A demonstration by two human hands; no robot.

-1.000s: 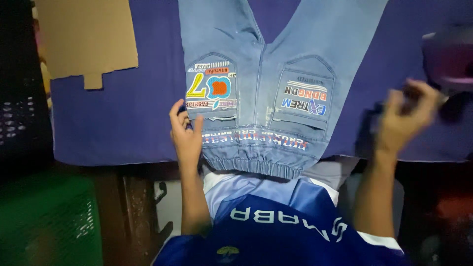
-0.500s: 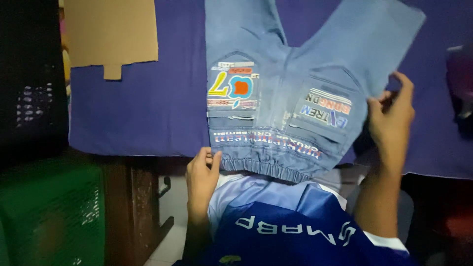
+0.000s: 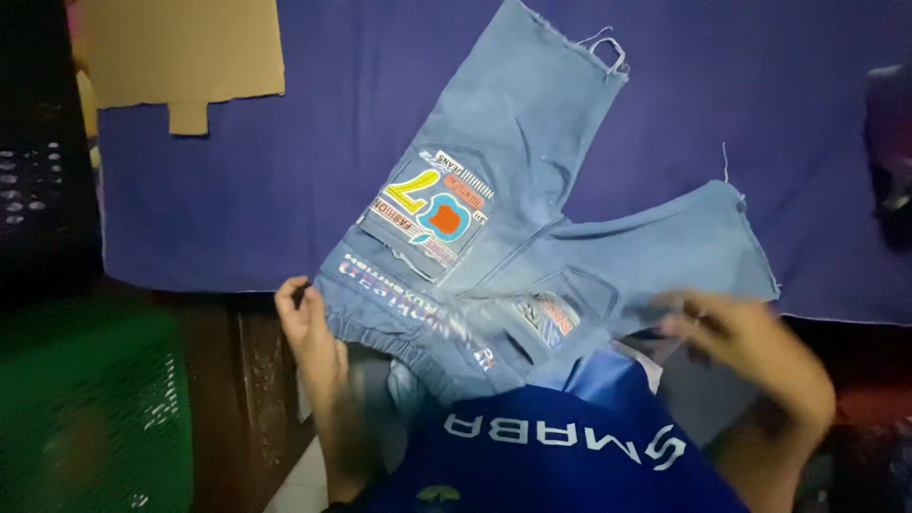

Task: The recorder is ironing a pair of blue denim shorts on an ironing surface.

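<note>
Denim shorts [image 3: 532,237] lie askew on the purple-covered counter [image 3: 285,171], back up, 2 legs splayed, nothing folded yet. Your left hand [image 3: 309,328] pinches the elastic waistband. Your right hand [image 3: 750,347] is blurred at the leg hem; grip cannot be told.

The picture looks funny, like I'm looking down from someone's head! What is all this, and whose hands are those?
You guessed well: the camera sits on a person's head and looks down at their own two bare hands. There is no machine here. A pair of small light-blue denim shorts with colourful patches on the pockets lies tilted on a purple cloth that covers a table. The left hand pinches the stretchy waistband. The right hand is blurry and sits by the lower leg of the shorts, but I cannot tell if it grips it. A piece of brown cardboard lies at the top left, and a green basket stands at the lower left.
</note>
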